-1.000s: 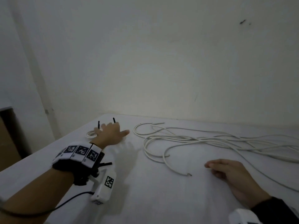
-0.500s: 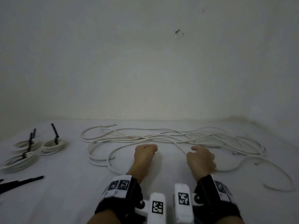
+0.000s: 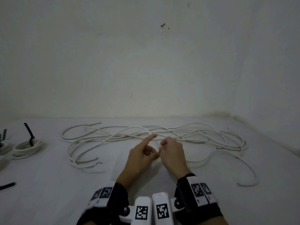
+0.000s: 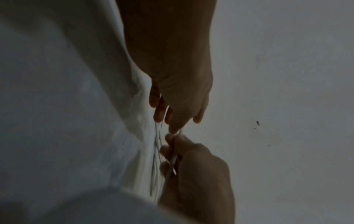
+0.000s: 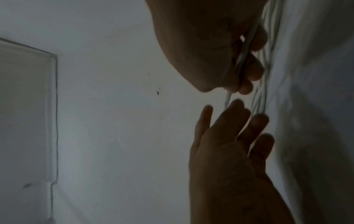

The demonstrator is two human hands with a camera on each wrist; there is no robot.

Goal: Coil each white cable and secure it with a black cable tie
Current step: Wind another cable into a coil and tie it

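Observation:
Several loose white cables [image 3: 191, 135] lie tangled across the back of the white table [image 3: 48, 192]. My right hand [image 3: 163, 146] is at the near edge of the tangle, its fingers curled round one white cable [image 5: 246, 44] that runs through its fist [image 4: 172, 160]. Beside it, my left hand [image 3: 151, 143] has its index finger stretched out toward the strands. In the right wrist view its fingers [image 5: 235, 112] are straight and spread, touching the free end of that cable [image 5: 228, 100]. On the left lies a coiled cable [image 3: 27, 146] bound with a black tie [image 3: 30, 133].
Part of another tied coil [image 3: 4, 147] shows at the left edge. A loose black cable tie [image 3: 7, 185] lies at the near left. A bare wall stands right behind the table, and the table's right edge [image 3: 279, 146] is close to the cables.
The left hand left the tied coils and came to the middle. Both hands drew together at the tangle; the right closed on a cable and the left index finger stretched out.

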